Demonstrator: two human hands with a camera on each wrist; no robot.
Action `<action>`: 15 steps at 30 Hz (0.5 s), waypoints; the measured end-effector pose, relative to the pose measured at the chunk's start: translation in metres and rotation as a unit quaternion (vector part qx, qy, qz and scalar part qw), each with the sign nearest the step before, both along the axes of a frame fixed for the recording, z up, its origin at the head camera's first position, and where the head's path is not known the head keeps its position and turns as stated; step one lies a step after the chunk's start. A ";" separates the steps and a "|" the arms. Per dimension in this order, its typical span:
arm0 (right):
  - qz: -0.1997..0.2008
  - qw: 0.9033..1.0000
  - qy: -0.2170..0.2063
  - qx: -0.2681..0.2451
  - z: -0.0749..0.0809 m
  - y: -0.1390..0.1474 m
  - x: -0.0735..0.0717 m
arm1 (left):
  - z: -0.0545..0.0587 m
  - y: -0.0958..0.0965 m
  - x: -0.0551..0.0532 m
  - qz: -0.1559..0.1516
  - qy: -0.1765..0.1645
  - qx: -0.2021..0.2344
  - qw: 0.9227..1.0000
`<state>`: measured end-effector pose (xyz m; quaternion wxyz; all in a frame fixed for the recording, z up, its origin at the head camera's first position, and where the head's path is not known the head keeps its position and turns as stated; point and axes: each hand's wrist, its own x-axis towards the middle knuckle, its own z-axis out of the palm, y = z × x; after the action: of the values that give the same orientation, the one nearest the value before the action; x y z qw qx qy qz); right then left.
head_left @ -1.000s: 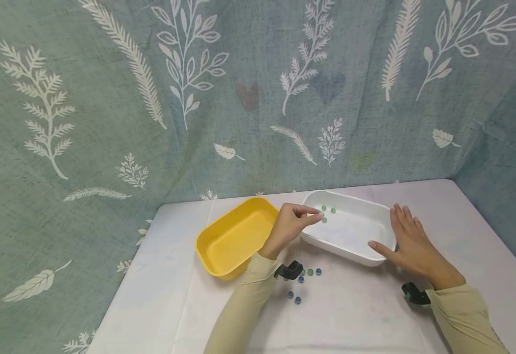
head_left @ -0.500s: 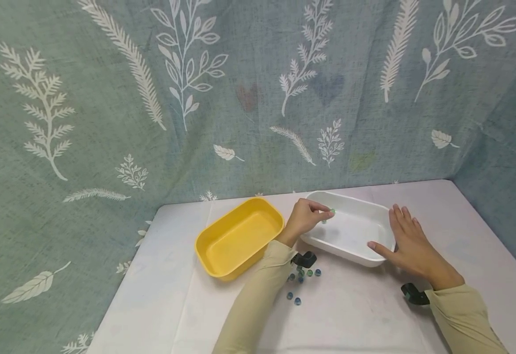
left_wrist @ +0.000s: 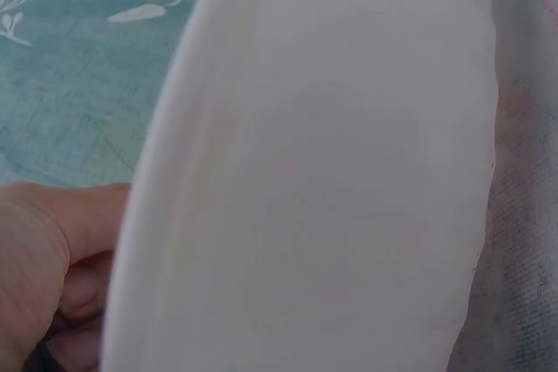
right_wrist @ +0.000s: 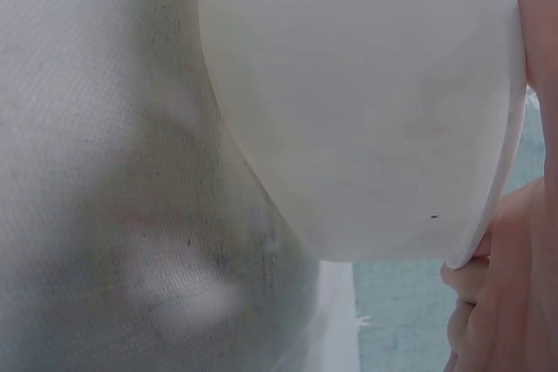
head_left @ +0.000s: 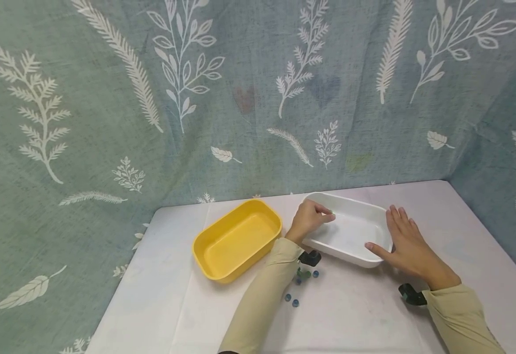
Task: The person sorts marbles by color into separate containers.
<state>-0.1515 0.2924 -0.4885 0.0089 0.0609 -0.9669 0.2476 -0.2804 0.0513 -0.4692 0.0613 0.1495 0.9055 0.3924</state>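
A white tray [head_left: 355,231] stands on the table. My left hand [head_left: 306,221] reaches over its left end, thumb and forefinger pinched together low inside. A speck of green marble [head_left: 331,212] shows at those fingertips; the rest of it is covered. Spread over the tray's right end is my right hand [head_left: 410,250], its fingers straight on the rim and the thumb inside. In the left wrist view the tray's outer wall [left_wrist: 323,163] hides the left fingertips. The right wrist view has the right fingers [right_wrist: 514,276] at the tray's rim.
Left of the white tray sits a yellow tray [head_left: 200,246] with nothing in it. Several blue marbles [head_left: 295,303] and green marbles [head_left: 306,275] lie on the white tablecloth [head_left: 355,314] below the left wrist. A leaf-patterned curtain [head_left: 258,123] hangs behind.
My left hand has moved right, further over the white tray, and its fingers now cover the green marbles seen there earlier. The right hand keeps its place on the rim.
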 end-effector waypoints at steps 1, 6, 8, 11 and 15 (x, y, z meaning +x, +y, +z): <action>0.000 1.000 -0.001 0.000 0.000 0.000 0.000 | -0.001 0.000 0.000 -0.001 0.004 -0.003 1.000; 0.001 1.000 0.006 0.002 0.000 -0.001 0.000 | -0.006 0.001 -0.001 -0.002 0.025 -0.014 1.000; 0.001 1.000 0.008 0.002 -0.001 -0.001 0.000 | -0.007 0.002 -0.001 -0.001 0.026 -0.014 1.000; -0.001 1.000 0.007 0.003 -0.001 -0.001 0.001 | -0.007 0.002 0.000 -0.001 0.027 -0.003 1.000; -0.002 1.000 0.004 0.002 -0.001 0.000 0.001 | -0.002 -0.001 0.001 0.001 0.022 0.039 0.999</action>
<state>-0.1508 0.2924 -0.4892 0.0126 0.0602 -0.9675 0.2452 -0.2791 0.0505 -0.4716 0.0353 0.1590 0.8907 0.4244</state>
